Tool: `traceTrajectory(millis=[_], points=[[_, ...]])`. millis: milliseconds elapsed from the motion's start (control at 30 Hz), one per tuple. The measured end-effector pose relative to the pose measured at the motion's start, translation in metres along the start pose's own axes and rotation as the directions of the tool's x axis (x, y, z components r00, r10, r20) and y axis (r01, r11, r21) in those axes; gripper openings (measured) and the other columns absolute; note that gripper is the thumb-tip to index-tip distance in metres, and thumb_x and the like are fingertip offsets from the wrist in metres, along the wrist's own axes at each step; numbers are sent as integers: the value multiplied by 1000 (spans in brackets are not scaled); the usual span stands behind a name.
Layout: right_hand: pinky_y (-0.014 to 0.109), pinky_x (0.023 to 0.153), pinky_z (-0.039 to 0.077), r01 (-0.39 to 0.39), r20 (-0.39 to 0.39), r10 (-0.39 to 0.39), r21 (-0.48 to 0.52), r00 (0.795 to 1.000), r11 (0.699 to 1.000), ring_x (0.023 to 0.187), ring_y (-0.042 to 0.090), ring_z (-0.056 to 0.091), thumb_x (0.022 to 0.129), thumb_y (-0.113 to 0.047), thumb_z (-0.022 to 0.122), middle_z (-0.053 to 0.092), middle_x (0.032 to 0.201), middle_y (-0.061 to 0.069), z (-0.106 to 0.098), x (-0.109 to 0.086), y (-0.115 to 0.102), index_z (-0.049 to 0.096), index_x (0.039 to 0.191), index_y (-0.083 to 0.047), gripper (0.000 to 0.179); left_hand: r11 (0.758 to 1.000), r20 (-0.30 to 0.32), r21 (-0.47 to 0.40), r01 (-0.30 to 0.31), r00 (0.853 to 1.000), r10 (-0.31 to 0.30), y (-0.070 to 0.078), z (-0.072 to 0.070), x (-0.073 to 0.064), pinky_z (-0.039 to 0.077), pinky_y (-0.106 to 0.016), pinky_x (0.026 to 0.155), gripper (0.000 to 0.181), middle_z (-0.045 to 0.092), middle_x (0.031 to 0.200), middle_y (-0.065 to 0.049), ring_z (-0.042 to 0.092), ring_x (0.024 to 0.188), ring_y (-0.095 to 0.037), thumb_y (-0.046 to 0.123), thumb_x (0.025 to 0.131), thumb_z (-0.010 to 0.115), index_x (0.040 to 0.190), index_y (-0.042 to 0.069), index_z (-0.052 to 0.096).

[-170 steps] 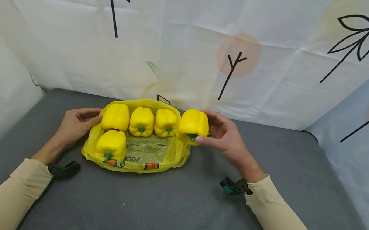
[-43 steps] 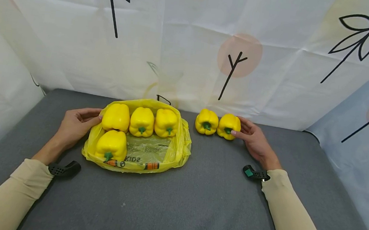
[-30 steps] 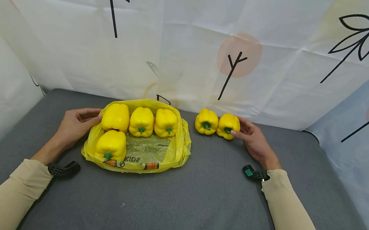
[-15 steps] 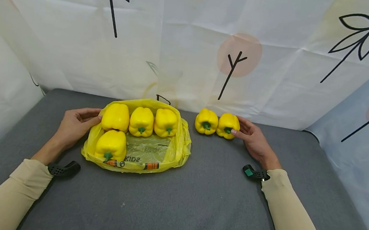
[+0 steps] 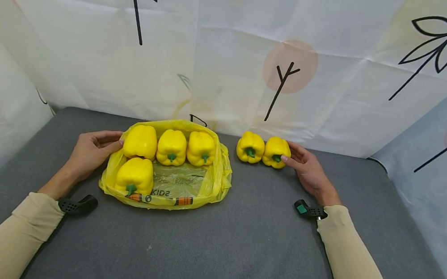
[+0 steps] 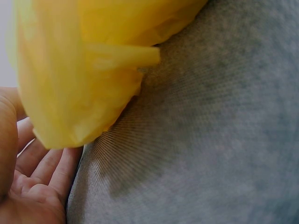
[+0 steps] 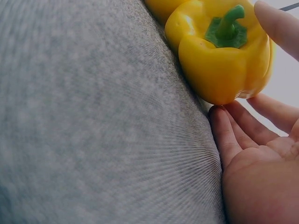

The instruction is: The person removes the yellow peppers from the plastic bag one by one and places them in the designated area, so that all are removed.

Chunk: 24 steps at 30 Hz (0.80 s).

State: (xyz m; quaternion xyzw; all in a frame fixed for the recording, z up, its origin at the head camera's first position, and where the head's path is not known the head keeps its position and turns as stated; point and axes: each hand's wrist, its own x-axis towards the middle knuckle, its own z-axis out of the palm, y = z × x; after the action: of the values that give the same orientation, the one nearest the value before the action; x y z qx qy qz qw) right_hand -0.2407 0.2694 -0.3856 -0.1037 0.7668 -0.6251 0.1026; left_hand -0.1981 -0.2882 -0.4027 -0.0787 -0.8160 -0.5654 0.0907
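Observation:
In the head view, a yellow plastic bag is spread wide like a tray, with several yellow bell peppers inside it. My left hand holds the bag's left edge, thumb on the rim and fingers behind; the left wrist view shows those fingers under the plastic. On the cloth to the right of the bag, two more yellow bell peppers stand side by side, green stems facing me. Around the right-hand bell pepper my right hand rests its thumb and fingers; its neighbour touches it.
A grey cloth covers the table. Directly behind it hangs a white patterned curtain, and both standing bell peppers are close to this back edge. Black bands are on both wrists. Inside the bag, its printed bottom shows at the front right.
Since the oldest frame, the right hand has moved right from the bag's edge and set its bell pepper down beside another. In the last second, almost nothing moved; the left hand stayed put.

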Motion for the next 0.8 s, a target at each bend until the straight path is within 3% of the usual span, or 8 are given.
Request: traceTrajectory(millis=[800], points=[[47, 123, 20, -19, 16, 20, -10, 1000, 1000, 152, 28, 20, 107, -20, 56, 22, 166, 15, 0, -2, -4, 19, 162, -4, 68, 1000, 6, -6, -2, 1000, 2, -1, -1, 0, 54, -12, 80, 45, 65, 106, 23, 65, 97, 6, 18, 101, 66, 134, -11, 59]])
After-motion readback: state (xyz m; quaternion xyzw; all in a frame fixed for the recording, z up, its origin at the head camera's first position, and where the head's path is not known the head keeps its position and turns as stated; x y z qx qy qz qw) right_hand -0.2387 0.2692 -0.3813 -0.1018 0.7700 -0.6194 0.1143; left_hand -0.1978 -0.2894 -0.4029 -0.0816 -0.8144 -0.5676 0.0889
